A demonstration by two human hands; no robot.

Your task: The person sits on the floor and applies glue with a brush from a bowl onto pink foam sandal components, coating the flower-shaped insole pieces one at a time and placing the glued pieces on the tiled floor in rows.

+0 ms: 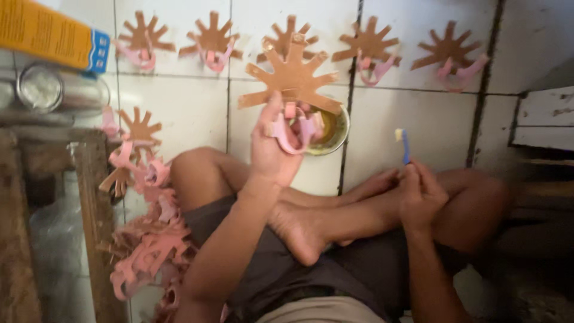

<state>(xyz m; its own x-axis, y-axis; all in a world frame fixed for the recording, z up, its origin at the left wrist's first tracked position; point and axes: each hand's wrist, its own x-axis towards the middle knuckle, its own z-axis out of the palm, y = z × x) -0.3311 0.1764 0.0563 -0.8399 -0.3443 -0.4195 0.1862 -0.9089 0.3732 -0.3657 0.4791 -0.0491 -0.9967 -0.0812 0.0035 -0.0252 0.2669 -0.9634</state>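
My left hand point(272, 149) holds up a brown sun-shaped cutout point(292, 75) with pink strips point(293, 131) hanging under it, above my crossed legs. My right hand point(421, 191) rests on my right knee and grips a small blue brush point(405, 145) with a yellowish tip, pointing up. A small round bowl point(335, 133) of yellowish glue sits on the white tiled floor point(406, 125) right behind the held cutout.
Several finished brown-and-pink cutouts point(210, 40) lie in a row on the tiles ahead. A heap of the same pieces point(146, 239) lies by my left thigh. A yellow box point(51, 33), a clear jar point(45, 90) and a wooden frame point(95, 215) stand at left; a wooden crate point(547, 116) at right.
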